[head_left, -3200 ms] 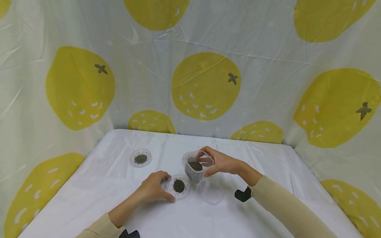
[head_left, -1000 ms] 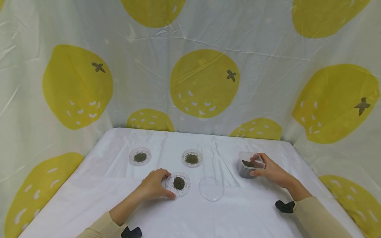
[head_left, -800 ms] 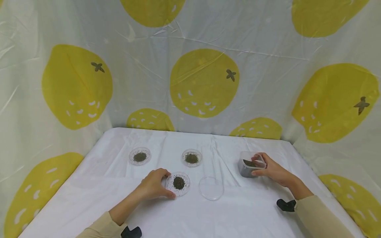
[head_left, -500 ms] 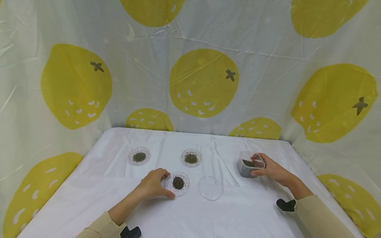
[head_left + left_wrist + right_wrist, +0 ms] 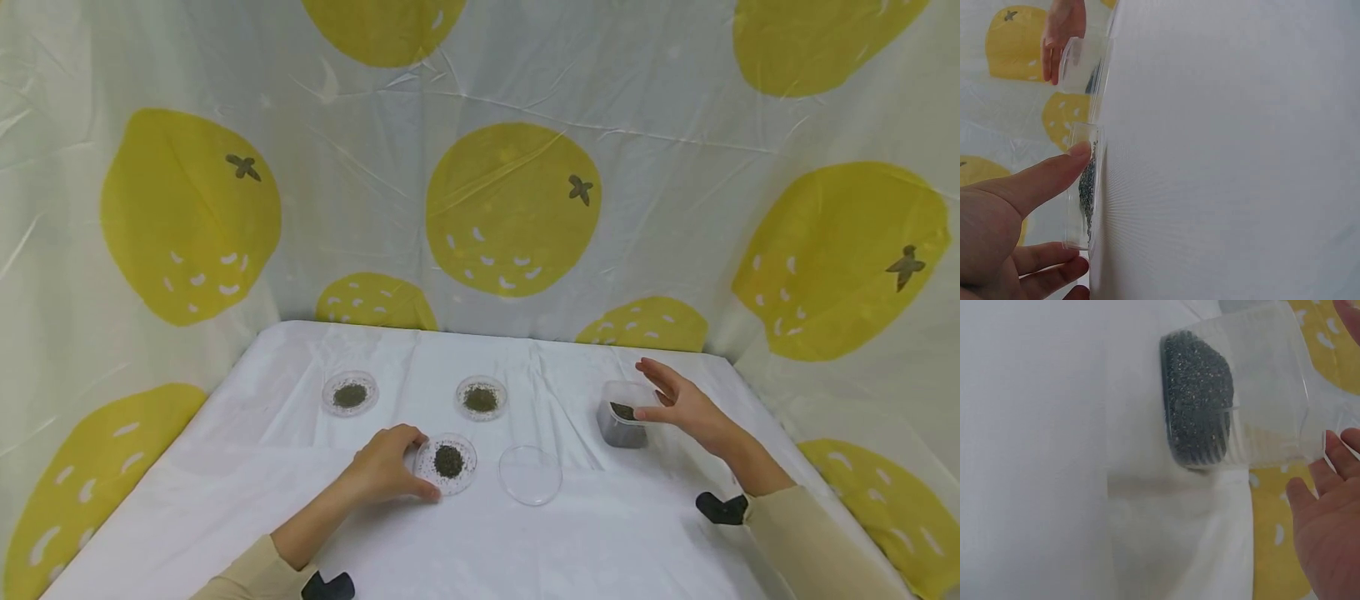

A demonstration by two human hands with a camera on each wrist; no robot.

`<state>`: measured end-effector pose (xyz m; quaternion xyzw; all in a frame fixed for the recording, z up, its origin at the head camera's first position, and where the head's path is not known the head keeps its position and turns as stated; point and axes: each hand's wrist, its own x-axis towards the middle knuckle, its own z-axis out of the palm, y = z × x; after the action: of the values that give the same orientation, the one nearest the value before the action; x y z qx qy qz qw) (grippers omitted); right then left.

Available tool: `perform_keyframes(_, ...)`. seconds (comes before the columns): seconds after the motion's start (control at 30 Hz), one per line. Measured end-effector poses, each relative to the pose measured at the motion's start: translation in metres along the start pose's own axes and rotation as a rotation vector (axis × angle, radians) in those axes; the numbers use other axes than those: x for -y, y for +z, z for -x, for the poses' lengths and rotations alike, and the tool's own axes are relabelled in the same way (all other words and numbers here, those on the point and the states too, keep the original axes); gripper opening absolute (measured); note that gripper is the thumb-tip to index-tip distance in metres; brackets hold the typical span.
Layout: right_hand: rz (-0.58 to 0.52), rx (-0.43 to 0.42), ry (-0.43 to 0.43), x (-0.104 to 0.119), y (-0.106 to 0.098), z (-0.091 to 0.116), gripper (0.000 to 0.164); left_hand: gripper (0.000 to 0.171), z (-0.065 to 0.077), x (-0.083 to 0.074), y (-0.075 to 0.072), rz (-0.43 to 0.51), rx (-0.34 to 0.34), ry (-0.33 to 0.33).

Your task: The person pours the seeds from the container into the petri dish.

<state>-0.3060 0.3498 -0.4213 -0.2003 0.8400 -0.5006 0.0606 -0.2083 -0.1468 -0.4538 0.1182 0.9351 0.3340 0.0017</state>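
My left hand (image 5: 386, 467) grips a clear petri dish (image 5: 467, 481) by its side, thumb on one edge and fingers on the other. A small mound of dark grains (image 5: 1087, 194) lies in that dish. At the right, a clear plastic tub (image 5: 1266, 381), partly filled with dark grains, stands upright on the table. Beside its rim my right hand (image 5: 693, 412) is spread, fingers raised and off the tub, the thumb overlapping the rim in the head view. A clear round lid (image 5: 530, 476), with nothing in it, lies flat between the held dish and the tub.
Two more petri dishes with dark grains stand farther back: the back-left dish (image 5: 330, 402) and the back-middle dish (image 5: 482, 416). A white cloth (image 5: 480, 550) covers the table, and a lemon-print curtain (image 5: 360, 183) hangs round its back and sides.
The right hand has moved the tub from the middle to the right, set it down and just let go, lifting its fingers. The left hand has stayed on its dish.
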Motion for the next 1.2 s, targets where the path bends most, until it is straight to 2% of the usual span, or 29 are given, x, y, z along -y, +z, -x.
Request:
perform_keyframes(0.4, 0.036, -0.034, -0.051, 0.027, 0.004, -0.007, 0.099, 0.079, 0.001, 0.0, 0.0, 0.005, 0.005, 0.0)
perform_keyframes(0.5, -0.011, -0.032, -0.055, 0.035, 0.007, -0.009, 0.098, 0.079, 0.002, 0.0, 0.0, 0.003, 0.007, -0.002)
perform_keyframes(0.67, -0.1, 0.011, -0.099, 0.046, 0.018, -0.014, 0.096, 0.079, 0.001, 0.0, -0.001, 0.004, 0.008, 0.0)
perform_keyframes(0.9, -0.094, 0.085, -0.165, 0.06, 0.04, -0.02, 0.093, 0.079, 0.0, 0.0, -0.001, 0.006, 0.008, -0.004)
perform_keyframes(1.2, -0.118, 0.188, -0.175, 0.061, 0.065, -0.02, 0.086, 0.079, 0.0, 0.0, -0.001, 0.009, 0.015, -0.006)
